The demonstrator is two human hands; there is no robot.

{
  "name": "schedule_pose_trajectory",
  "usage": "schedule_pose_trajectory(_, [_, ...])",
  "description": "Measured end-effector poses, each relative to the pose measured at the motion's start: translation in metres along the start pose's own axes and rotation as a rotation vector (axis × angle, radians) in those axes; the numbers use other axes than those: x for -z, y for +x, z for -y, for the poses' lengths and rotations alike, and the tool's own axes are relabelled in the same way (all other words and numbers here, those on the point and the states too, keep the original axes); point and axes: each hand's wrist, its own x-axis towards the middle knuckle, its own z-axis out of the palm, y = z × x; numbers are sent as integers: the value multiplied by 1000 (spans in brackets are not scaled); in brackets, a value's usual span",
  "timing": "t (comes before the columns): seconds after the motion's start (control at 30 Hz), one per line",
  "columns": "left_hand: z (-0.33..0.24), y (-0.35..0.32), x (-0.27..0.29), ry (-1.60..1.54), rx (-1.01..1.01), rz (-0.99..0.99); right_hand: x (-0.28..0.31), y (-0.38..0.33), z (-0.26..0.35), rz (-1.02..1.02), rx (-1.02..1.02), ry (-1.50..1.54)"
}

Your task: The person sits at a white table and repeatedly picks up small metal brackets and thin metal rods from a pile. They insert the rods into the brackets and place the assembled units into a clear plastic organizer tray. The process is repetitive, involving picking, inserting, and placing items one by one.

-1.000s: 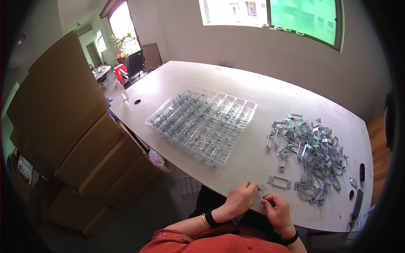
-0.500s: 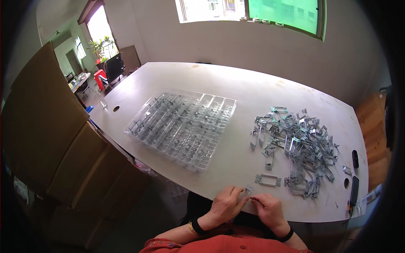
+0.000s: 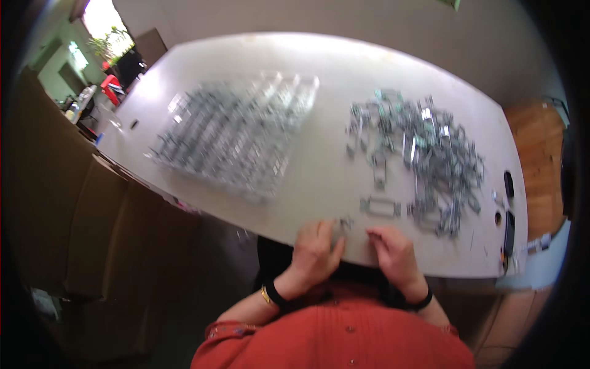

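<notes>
Left hand (image 3: 314, 249) and right hand (image 3: 393, 253) are seen at the near edge of the counter (image 3: 319, 178), fingers curled. A small metal clip (image 3: 345, 222) is seen between the two, just beyond the left fingertips; the picture is blurred, so whether the left grip is clamped on it cannot be told. Right grip is curled together on the counter surface; whether anything is pinched in it cannot be told.

Counter: pale, smooth, matte, rounded outline from lens bend.

Just beyond the right grip, a flat rectangular metal frame (image 3: 380, 206) is laid alone, open in the middle. Further out from the right grip, a loose pile of metal brackets (image 3: 424, 147) is heaped: thin stamped grey pieces, glinting, tangled.

Beyond the left grip, well apart, a clear plastic tray (image 3: 236, 135) is set: moulded, ribbed into many rows of small pockets, glossy, metal parts seen in the rows.

Right of the right grip, at the counter end, a dark slim phone-shaped slab (image 3: 509, 232) is laid.

Left of the left grip, below the counter, plain brown cardboard boxes (image 3: 80, 203) are stacked, flat matte faces.

Dark bands are worn on both wrists; a red-orange knitted sleeve is seen.
</notes>
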Motion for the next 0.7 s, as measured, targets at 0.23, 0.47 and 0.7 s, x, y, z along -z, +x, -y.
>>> schedule_pose_trajectory(0.23, [-2,0,5,-119,-48,-22,0,-3,2,-119,-177,193])
schedule_pose_trajectory(0.47, [0,6,3,-165,-113,39,-5,-1,-4,-177,-132,255])
schedule_pose_trajectory(0.7, [3,8,0,-221,-102,35,-11,0,-5,-170,-157,265])
